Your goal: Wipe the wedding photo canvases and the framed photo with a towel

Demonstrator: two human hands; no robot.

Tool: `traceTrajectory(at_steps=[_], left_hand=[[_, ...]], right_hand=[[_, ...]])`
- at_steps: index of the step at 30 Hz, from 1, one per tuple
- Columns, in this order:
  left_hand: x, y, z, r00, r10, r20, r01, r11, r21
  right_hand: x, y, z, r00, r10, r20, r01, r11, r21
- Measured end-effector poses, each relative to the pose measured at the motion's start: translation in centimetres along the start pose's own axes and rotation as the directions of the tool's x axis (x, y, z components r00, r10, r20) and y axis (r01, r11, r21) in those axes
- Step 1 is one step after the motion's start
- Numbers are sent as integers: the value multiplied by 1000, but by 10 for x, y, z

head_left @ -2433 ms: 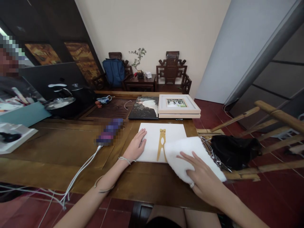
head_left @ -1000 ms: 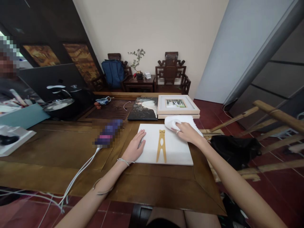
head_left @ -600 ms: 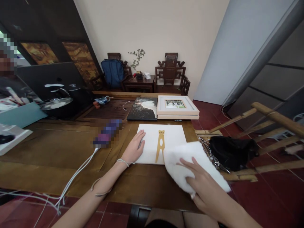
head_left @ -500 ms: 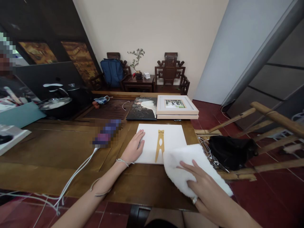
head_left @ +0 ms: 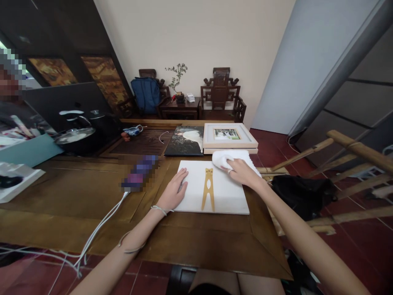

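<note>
A flat white board (head_left: 193, 192) lies on the wooden table, with a gold, cat-headed, two-legged shape (head_left: 208, 189) on its middle. Along the board's left edge my left hand (head_left: 175, 189) rests flat, fingers stretched out. At the board's far right corner my right hand (head_left: 241, 172) grips a bunched white cloth (head_left: 231, 157). The cloth covers that corner and reaches close to the front of the framed picture. My right fingers are partly sunk in its folds.
Behind the board lie a dark picture panel (head_left: 184, 141) and stacked light-wood frames (head_left: 230, 137). A blurred-out phone-like object (head_left: 139, 173) with white cables (head_left: 104, 221) is to the left. Farther left stand a black pot (head_left: 76, 139) and a teal box (head_left: 33, 153). A bamboo chair (head_left: 307, 153) holds a black bag (head_left: 302, 196).
My right hand has moved the white cloth from the board's near right corner away from me to its far right corner. My left hand has stayed put.
</note>
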State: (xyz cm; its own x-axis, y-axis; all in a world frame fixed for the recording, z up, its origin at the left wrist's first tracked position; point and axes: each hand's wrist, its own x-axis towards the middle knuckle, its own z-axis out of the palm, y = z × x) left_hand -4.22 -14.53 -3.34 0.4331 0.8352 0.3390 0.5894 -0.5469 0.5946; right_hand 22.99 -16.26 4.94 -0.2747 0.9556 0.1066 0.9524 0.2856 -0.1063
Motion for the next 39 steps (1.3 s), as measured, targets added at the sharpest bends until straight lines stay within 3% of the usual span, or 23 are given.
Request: traceTrajectory(at_steps=[3, 7, 12, 16, 24, 27, 31, 35, 39], left_hand=[[0, 0, 1, 1000, -1, 3, 1, 1000, 13], [0, -1, 3, 1000, 8, -13, -8, 1000, 21], [0, 0, 4, 1000, 15, -25, -14, 999, 29], [0, 0, 3, 1000, 8, -15, -7, 999, 34], [-1, -2, 3, 1000, 13, -16, -12, 1000, 24], [0, -3, 2, 1000, 17, -14, -17, 1000, 26], [0, -2, 1, 1000, 10, -7, -10, 1000, 27], [0, 0, 1, 1000, -2, -10, 3, 1000, 20], [0, 0, 3, 1000, 3, -12, -3, 1000, 29]], right_hand=[[-24, -10, 7, 999, -36, -18, 36, 999, 3], [-87, -34, 16, 990, -137, -34, 139, 987, 77], [-151, -61, 3, 976, -197, 90, 173, 959, 226], [-143, -53, -5, 974, -173, 145, 138, 965, 221], [-24, -13, 4, 999, -36, 10, 36, 999, 25], [-6, -12, 10, 999, -38, -33, 39, 999, 17], [-33, -21, 21, 994, -94, -61, 95, 995, 18], [-97, -40, 20, 985, -174, -5, 173, 980, 99], [-151, -59, 6, 965, -240, 103, 215, 954, 207]])
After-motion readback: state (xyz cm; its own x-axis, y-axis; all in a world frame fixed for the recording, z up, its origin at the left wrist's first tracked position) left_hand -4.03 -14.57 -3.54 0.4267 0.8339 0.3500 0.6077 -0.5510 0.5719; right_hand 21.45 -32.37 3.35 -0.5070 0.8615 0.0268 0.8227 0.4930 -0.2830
